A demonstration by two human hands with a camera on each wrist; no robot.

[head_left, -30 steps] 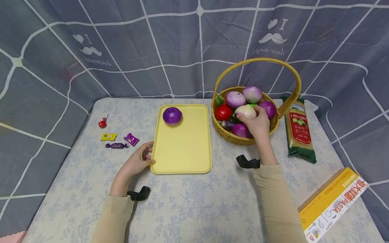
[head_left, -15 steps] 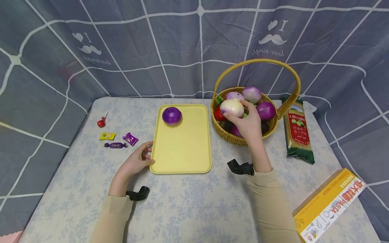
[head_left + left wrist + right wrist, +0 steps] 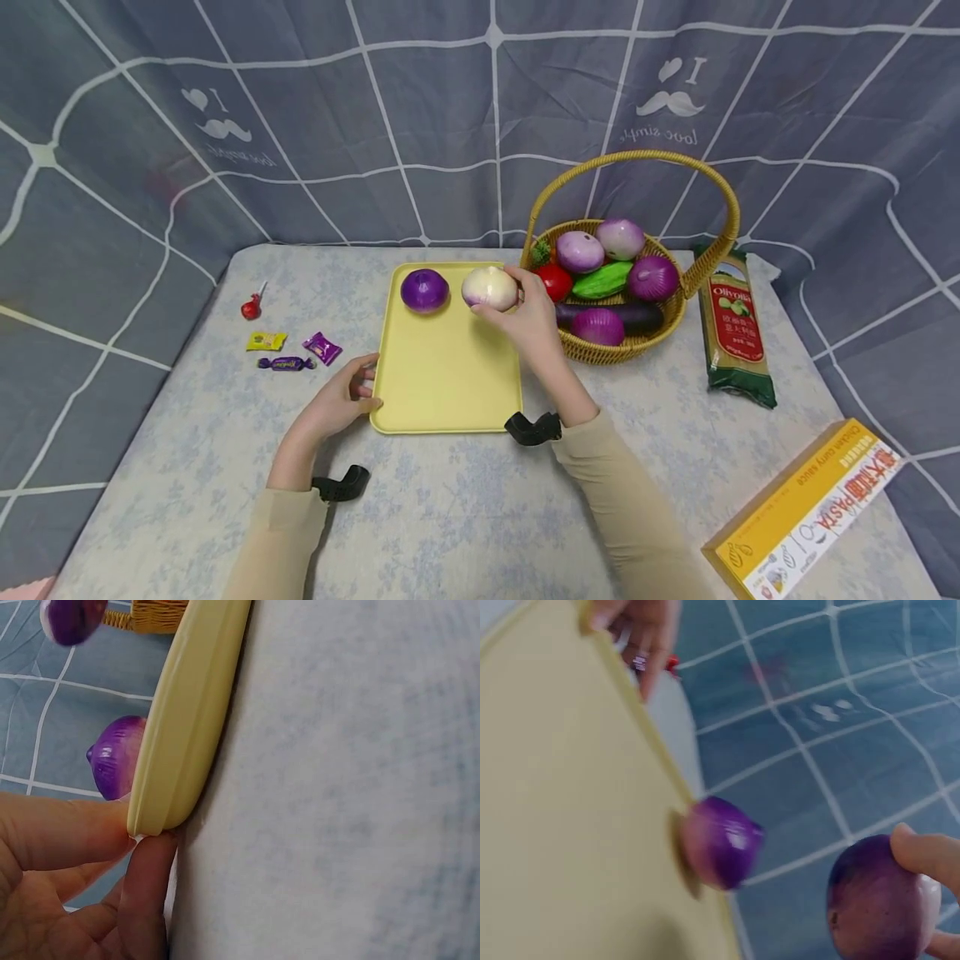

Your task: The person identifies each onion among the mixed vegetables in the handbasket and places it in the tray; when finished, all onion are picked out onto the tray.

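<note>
Over the upper right part of the yellow tray (image 3: 442, 375), my right hand (image 3: 534, 329) holds a white-and-purple onion (image 3: 487, 290) between thumb and fingers. In the right wrist view that onion (image 3: 877, 904) is apart from the tray, its purple underside showing. A dark purple onion (image 3: 425, 292) sits at the tray's upper left. My left hand (image 3: 339, 398) is at the tray's left edge; in the left wrist view its thumb and fingers (image 3: 146, 881) pinch the rim from both sides.
A wicker basket (image 3: 600, 354) with a tall handle holds onions, a tomato, an eggplant and a green vegetable. Right of it lie a noodle packet (image 3: 738, 325) and a yellow pasta box (image 3: 806, 508). Candies (image 3: 287, 363) and a red lollipop (image 3: 252, 308) lie at the left.
My right hand has lifted the white-and-purple onion from the basket and carried it left over the tray, uncovering the green vegetable and eggplant. My left hand keeps its place at the tray.
</note>
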